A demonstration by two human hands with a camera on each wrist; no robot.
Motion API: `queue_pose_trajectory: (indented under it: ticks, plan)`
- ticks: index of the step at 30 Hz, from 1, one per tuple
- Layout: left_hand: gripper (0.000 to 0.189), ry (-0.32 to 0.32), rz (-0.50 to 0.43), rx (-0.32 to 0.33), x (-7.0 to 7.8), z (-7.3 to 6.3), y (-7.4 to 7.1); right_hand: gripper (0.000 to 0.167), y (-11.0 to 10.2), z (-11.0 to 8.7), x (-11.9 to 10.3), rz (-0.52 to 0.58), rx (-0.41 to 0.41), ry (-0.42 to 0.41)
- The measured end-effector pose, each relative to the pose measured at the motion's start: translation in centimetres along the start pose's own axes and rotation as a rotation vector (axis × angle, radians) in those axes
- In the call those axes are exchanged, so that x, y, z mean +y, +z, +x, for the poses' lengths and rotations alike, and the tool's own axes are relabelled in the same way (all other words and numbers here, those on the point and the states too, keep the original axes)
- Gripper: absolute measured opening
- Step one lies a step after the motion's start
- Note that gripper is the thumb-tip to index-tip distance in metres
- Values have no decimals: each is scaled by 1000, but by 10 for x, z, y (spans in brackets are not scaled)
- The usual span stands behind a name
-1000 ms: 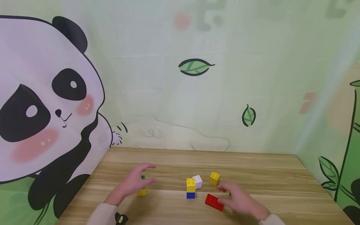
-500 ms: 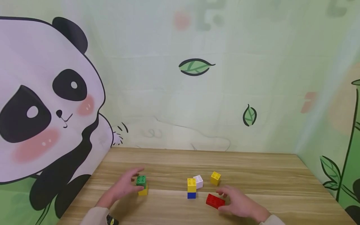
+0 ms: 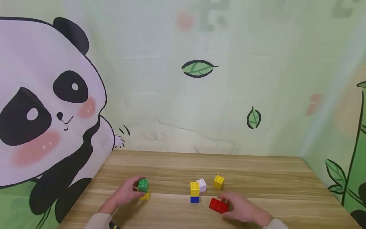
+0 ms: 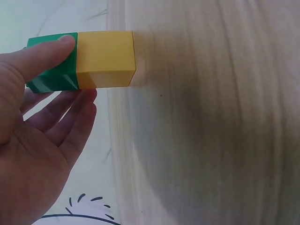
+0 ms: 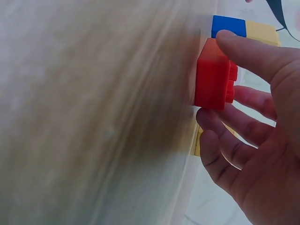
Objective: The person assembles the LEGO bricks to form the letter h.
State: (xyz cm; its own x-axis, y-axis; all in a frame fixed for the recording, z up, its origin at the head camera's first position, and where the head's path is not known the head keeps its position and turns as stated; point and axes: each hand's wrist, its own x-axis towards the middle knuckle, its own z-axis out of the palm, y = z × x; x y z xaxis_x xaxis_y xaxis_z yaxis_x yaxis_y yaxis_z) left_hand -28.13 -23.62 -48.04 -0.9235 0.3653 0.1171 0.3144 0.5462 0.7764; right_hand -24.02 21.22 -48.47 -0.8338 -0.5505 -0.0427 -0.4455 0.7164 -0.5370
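Note:
At the left of the head view, my left hand (image 3: 125, 192) holds a green toy building brick (image 3: 143, 185), thumb on its near face and fingers behind it. That brick sits on a yellow brick (image 4: 105, 58), making a two-brick stack. My right hand (image 3: 243, 206) is around a long red brick (image 3: 218, 205) lying flat, studs up; in the right wrist view its thumb is at one end of the red brick and its fingertips at the other. Between the hands, a yellow brick (image 3: 194, 189) stands on a blue brick (image 3: 194, 199).
Behind the yellow-and-blue stack is a white brick (image 3: 201, 185). A single yellow brick (image 3: 219, 181) lies beyond my right hand. The wooden tabletop (image 3: 171, 165) ends at a printed cloth backdrop (image 3: 160, 105) with a panda and leaves.
My left hand drew back left from over the green-and-yellow stack, and its thumb and fingers closed on the green brick. My right hand's fingers moved slightly in around the red brick.

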Motion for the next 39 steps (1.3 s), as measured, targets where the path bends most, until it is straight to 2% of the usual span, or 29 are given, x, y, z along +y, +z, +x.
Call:
queue_pose_trajectory:
  ticks: [5, 16, 23, 28, 33, 39]
  plan:
    - [52, 14, -8, 0, -3, 0, 1, 55, -1, 2, -2, 5, -34, 34]
    - [48, -22, -13, 6, -3, -2, 1, 50, -1, 3, -2, -6, -46, 21]
    - [47, -12, -30, 3, -1, -2, 5, 47, 1, 3, 0, -10, -43, 22]
    - [52, 10, -13, -11, 4, -4, 11, 47, 2, 3, 0, -10, -38, 23]
    - [42, 34, -7, -46, 9, -3, 19, 44, 2, 0, -2, -14, -17, 14]
    - [40, 65, 9, -64, 20, -2, 29, 40, -1, -2, -6, -14, 10, 16]
